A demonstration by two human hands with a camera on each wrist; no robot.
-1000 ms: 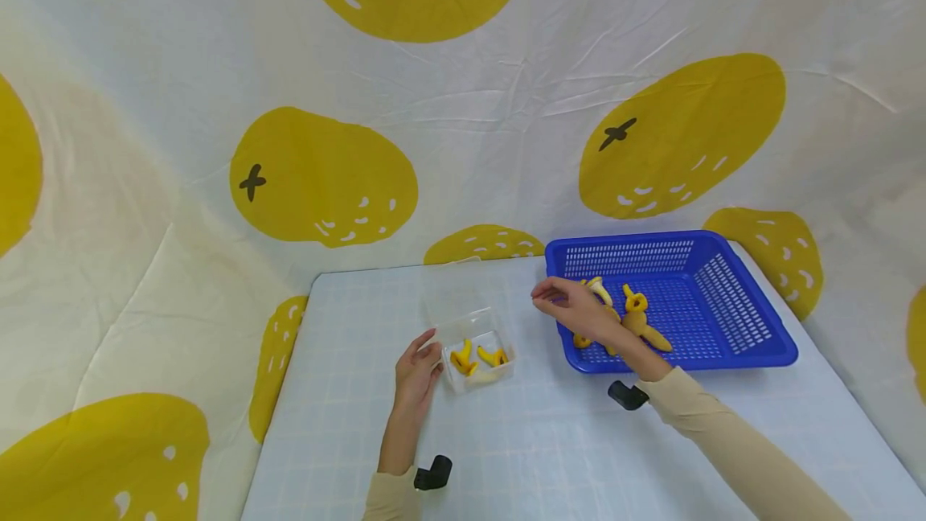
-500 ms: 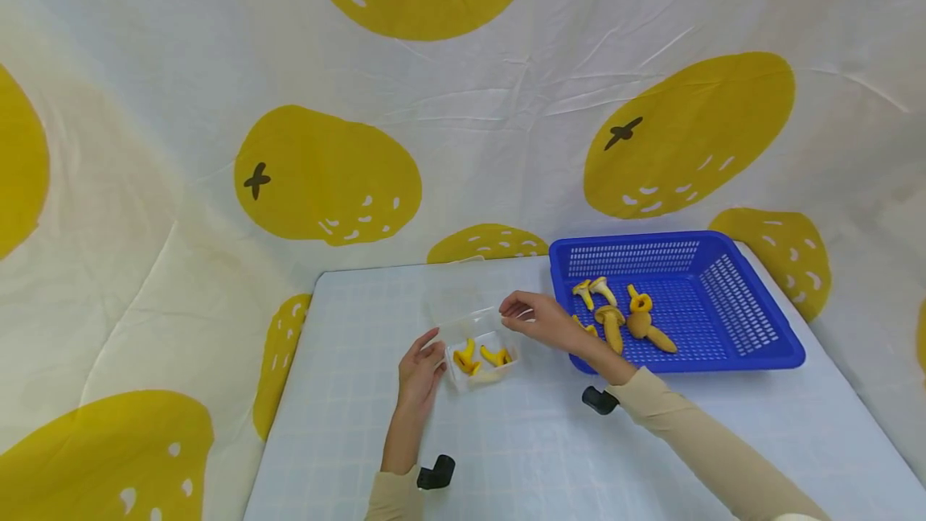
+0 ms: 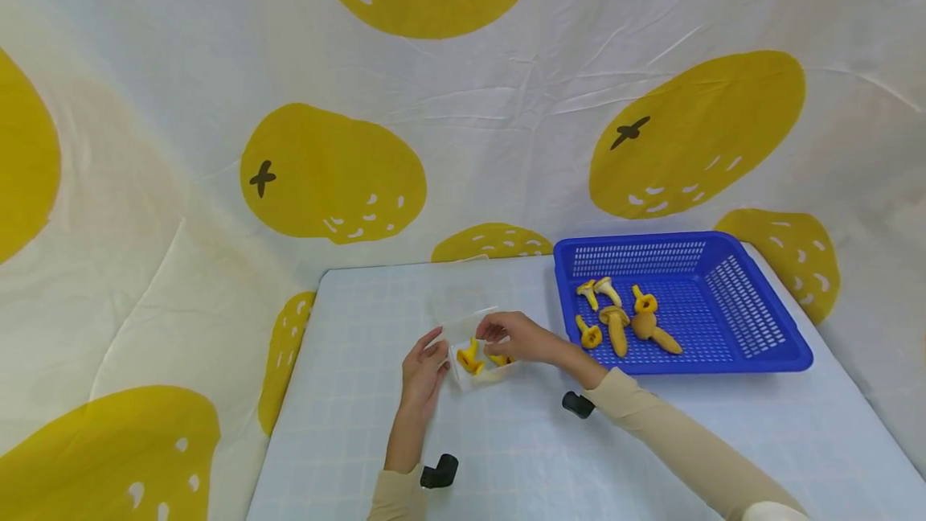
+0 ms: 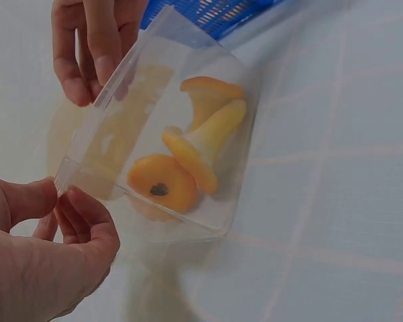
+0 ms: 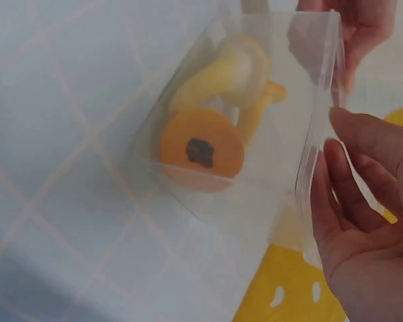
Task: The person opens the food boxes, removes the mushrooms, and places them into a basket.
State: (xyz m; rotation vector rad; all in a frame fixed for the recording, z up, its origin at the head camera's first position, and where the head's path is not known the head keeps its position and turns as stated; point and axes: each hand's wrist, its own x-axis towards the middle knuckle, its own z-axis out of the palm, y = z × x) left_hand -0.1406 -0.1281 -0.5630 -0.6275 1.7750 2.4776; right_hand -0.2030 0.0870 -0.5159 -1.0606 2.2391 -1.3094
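A clear plastic box (image 3: 488, 377) stands with its lid (image 3: 457, 296) folded back behind it. Inside lie several yellow chanterelle mushrooms (image 3: 470, 357); one has an orange cap with a dark spot (image 4: 161, 184). My left hand (image 3: 423, 372) pinches the box's rim at its left side between thumb and fingers. Over the box's right part hovers my right hand (image 3: 522, 336), its loosely bent fingers (image 5: 369, 141) close to the rim with nothing visible between them. The right hand partly hides one mushroom in the head view.
A blue plastic basket (image 3: 690, 304) stands at the right with several mushrooms in its left half, among them a brown-stemmed one (image 3: 616, 334). A pale checked cloth (image 3: 506, 457) covers the table. A fruit-print curtain (image 3: 492, 143) hangs behind.
My right hand has moved left from above the basket to over the clear box, uncovering the mushrooms in the basket. My left hand stays at the box's left side.
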